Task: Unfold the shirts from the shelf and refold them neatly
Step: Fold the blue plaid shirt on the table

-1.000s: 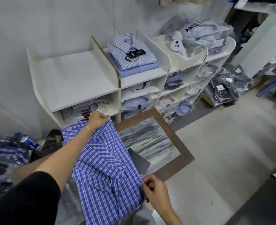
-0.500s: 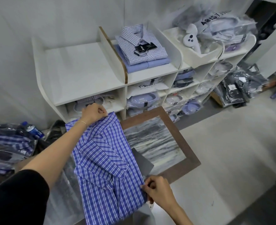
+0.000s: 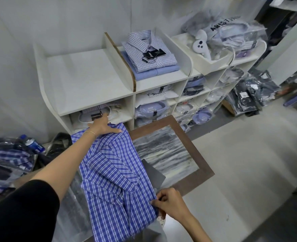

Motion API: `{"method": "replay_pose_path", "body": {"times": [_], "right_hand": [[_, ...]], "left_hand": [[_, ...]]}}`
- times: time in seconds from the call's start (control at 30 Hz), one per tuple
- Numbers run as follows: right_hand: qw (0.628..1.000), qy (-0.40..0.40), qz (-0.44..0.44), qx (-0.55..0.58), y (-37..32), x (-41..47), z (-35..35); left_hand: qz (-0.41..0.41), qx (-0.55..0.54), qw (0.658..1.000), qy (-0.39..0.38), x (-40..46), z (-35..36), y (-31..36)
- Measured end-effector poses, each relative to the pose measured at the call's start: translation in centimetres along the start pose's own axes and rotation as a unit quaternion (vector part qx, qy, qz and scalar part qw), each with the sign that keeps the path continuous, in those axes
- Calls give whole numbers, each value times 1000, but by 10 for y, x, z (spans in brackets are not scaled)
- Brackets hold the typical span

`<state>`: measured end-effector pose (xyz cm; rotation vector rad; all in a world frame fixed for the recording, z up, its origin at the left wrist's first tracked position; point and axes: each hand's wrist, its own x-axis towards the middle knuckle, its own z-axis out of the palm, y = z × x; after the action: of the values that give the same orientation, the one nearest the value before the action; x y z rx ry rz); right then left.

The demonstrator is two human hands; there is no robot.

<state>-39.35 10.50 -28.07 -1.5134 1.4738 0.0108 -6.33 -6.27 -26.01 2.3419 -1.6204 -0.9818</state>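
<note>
Head view: left hand (image 3: 101, 126) has gone from bunched on the far end of the blue-and-white checked cotton shirt (image 3: 116, 182) to fingers flat, pressing it down; right hand (image 3: 168, 202) keeps pinching the near edge. Shirt stretches between both hands, so smoothing is underway.

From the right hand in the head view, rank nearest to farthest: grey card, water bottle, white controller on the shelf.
From the right hand:
1. Grey card, just above it, beside the shirt.
2. Water bottle, far left on the floor.
3. White controller, top right on the shelf.
</note>
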Motion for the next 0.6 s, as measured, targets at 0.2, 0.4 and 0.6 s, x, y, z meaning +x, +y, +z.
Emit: {"method": "replay_pose_path", "body": {"times": [0.2,0.4,0.6], "right_hand": [[1000,-18,-5,20,-7,-3,-4],[995,-49,-5,91,-14,0,-7],[994,-56,-3,92,-20,3,-11]], "left_hand": [[40,-40,998,13,3,0,2],[39,0,999,23,11,12,7],[62,-22,991,113,8,9,30]]}}
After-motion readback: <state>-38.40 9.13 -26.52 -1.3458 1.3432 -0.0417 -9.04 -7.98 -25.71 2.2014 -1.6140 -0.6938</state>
